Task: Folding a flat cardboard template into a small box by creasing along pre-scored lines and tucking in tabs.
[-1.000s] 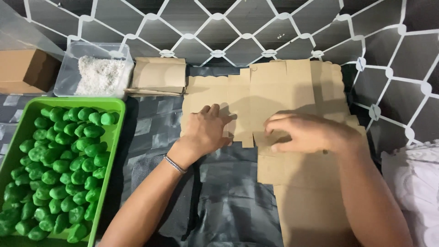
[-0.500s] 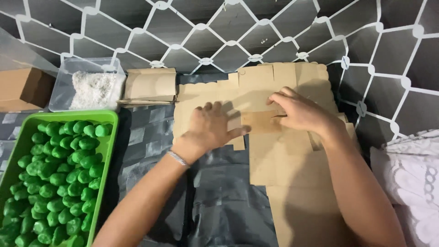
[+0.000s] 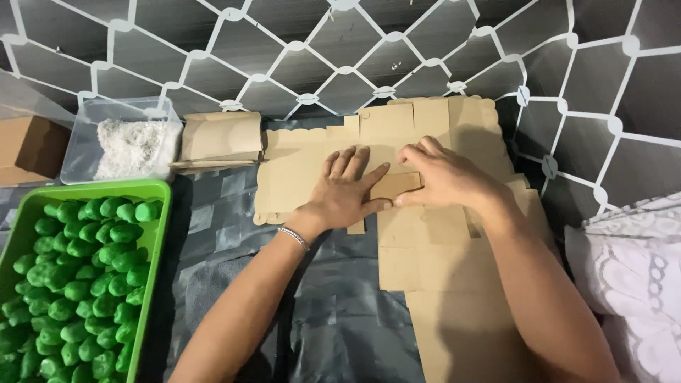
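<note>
Head view shows both hands working on a flat die-cut cardboard box blank point(image 3: 433, 234) spread over a dark plastic sheet point(image 3: 340, 326), and everything else can be placed against that blank. On its middle, the left hand point(image 3: 347, 191) lies palm down with fingers spread flat, grasping nothing, apparently pinning the board so it cannot slide or spring up. Beside it and touching it, the right hand point(image 3: 440, 174) has its fingers curled over a small folded flap point(image 3: 394, 186) of the blank, pressing it down rather than closing round it, which looks like a way of setting a crease against the braced panel. A thin bracelet point(image 3: 294, 237) sits on the left wrist. Left of the blank, just beside its upper corner, rests a stack of folded cardboard pieces point(image 3: 220, 138); further left is a clear tub of white granules point(image 3: 128, 142), then a brown box point(image 3: 28, 149) at the frame's edge. Below those, well left of the blank, a green tray point(image 3: 159, 213) holds many small green lumps point(image 3: 78, 269). Right of the blank lies white lace cloth point(image 3: 631, 269). Behind it all runs a dark wall with a white lattice pattern point(image 3: 340, 71).
</note>
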